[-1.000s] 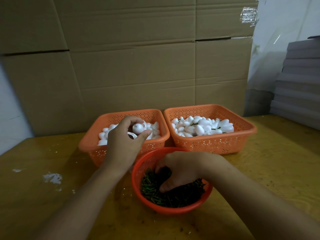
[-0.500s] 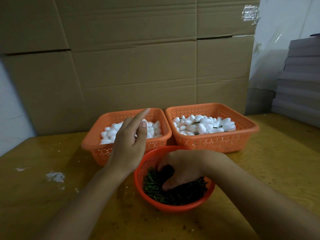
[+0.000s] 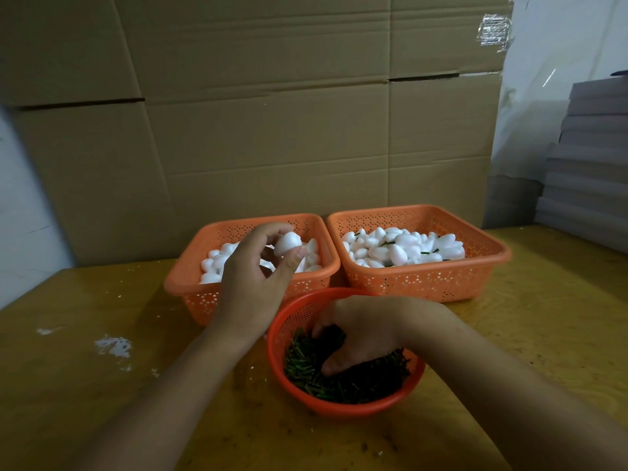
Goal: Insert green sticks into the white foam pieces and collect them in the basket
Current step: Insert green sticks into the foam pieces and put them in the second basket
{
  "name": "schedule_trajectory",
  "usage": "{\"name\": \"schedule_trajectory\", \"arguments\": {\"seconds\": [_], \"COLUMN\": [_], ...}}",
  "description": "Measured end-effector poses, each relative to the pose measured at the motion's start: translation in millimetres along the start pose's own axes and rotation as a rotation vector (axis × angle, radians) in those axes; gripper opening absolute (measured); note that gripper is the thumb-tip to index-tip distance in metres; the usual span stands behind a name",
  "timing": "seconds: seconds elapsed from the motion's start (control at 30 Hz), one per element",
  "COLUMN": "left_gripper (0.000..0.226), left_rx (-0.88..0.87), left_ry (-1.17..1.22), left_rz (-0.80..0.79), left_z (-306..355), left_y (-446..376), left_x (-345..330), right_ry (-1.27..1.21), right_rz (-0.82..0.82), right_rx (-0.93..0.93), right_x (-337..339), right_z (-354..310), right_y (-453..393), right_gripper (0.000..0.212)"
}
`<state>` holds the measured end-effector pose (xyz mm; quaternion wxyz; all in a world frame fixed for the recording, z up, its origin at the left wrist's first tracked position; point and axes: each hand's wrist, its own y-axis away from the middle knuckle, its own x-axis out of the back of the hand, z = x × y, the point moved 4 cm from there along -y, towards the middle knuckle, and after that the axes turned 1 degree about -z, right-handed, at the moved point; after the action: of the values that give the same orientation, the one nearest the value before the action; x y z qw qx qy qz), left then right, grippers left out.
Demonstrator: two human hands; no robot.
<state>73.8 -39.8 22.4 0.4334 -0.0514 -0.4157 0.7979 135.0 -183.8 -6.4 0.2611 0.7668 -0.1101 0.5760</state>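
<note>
- Your left hand (image 3: 253,283) pinches one white foam piece (image 3: 288,243) in its fingers above the far-left basket (image 3: 190,277), hiding part of its pile.
- Your right hand (image 3: 356,329) digs into the green sticks (image 3: 339,382) in the near round basket (image 3: 339,407); fingers buried, grip unclear.
- The far-right basket (image 3: 424,280) holds foam pieces with sticks.
</note>
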Motion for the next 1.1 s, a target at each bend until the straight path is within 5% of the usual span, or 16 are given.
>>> {"name": "schedule_trajectory", "arguments": {"seconds": [0.83,1.1], "left_gripper": [0.016,0.03], "left_rx": [0.246,0.558], "left_ry": [0.263,0.796], "left_rz": [-0.085,-0.248], "left_z": [-3.2,-5.1], "left_y": [-4.2,-3.9], "left_x": [-7.5,-12.2], "right_ry": [0.009,0.011], "right_rz": [-0.006,0.0], "right_rx": [-0.007,-0.01], "right_x": [-1.4,-2.4], "right_z": [-0.1,1.3], "right_y": [-1.5,-3.0], "right_gripper": [0.055,0.056]}}
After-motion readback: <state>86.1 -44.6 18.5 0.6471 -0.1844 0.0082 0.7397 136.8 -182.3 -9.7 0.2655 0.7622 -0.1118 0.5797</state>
